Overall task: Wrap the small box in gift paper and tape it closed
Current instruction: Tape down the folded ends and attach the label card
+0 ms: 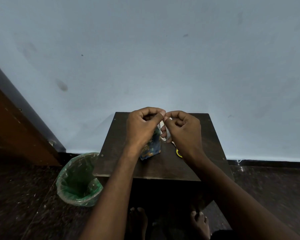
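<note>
Head view: you are working over a small dark brown wooden counter (121, 163) set against a pale blue wall (145, 49). The small box wrapped in blue gift paper with orange printed figures (151, 148) is lying on the counter near its middle, just below and partly behind your left hand (142, 125). Paper is already covering every side of the box that shows, so the wrapping appears largely done and the taping appears to be the step in hand; no tape can be made out on the paper itself.

Your left grip is curling, thumb and forefinger pressing together at the tips, seemingly on a tape end too thin to see. Your right hand (182, 130) is holding a white roll of tape (165, 131), with its thumb and forefinger meeting those of the left hand above the box. You are probably peeling or pulling a strip free.

A yellow-handled tool, likely scissors (178, 152), is lying to the right of the box, mostly hidden under your right wrist. The far end of the box is covered by your left hand, so whether its flaps are folded cannot be told. A green bin lined with clear plastic (78, 181) is standing on the floor to the left of the counter.
</note>
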Demonstrator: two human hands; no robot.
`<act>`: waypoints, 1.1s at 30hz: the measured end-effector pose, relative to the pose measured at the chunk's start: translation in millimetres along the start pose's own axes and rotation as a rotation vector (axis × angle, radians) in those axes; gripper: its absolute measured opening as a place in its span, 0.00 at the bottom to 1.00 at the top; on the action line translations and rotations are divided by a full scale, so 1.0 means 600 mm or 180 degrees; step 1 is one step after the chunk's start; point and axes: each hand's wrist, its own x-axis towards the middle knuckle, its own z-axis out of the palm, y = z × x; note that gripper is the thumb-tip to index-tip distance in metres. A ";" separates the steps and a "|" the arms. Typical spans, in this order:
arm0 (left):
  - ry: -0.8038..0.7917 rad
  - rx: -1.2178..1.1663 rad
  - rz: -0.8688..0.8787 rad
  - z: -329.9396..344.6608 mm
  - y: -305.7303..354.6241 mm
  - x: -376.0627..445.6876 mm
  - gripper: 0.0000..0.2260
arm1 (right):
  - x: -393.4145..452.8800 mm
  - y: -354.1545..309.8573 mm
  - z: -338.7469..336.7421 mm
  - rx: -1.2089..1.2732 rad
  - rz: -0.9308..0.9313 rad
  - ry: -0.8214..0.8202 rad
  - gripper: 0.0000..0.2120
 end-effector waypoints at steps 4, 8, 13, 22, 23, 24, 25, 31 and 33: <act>0.0123 0.0072 0.0006 0.005 -0.002 -0.001 0.02 | -0.002 -0.005 0.005 -0.0232 -0.0059 -0.0110 0.02; 0.0127 0.0025 0.0013 0.003 -0.004 0.000 0.02 | 0.002 -0.007 0.008 -0.0412 -0.0034 -0.0087 0.02; 0.0091 -0.0098 0.0011 0.001 -0.005 0.001 0.02 | 0.000 -0.013 0.005 -0.0488 0.0117 -0.0210 0.05; -0.0394 -0.0201 -0.0128 -0.003 -0.003 0.001 0.12 | 0.001 -0.015 -0.006 -0.0518 0.0256 -0.0004 0.09; -0.0394 -0.0179 -0.0140 -0.003 -0.005 0.001 0.13 | 0.000 -0.016 -0.006 -0.0480 0.0282 0.0005 0.10; -0.0368 -0.0171 -0.0141 -0.002 -0.006 0.001 0.13 | 0.000 -0.016 -0.005 -0.0452 0.0298 0.0011 0.11; -0.0315 -0.0154 -0.0127 -0.002 -0.007 0.002 0.13 | -0.001 -0.016 -0.004 -0.0440 0.0302 0.0016 0.10; -0.0131 -0.0144 -0.0073 0.001 -0.010 0.004 0.11 | -0.005 -0.022 0.004 -0.0276 0.0398 0.0125 0.06; -0.0119 -0.0078 -0.0037 0.001 -0.014 0.006 0.11 | 0.003 -0.013 -0.002 -0.0511 0.0416 0.0240 0.08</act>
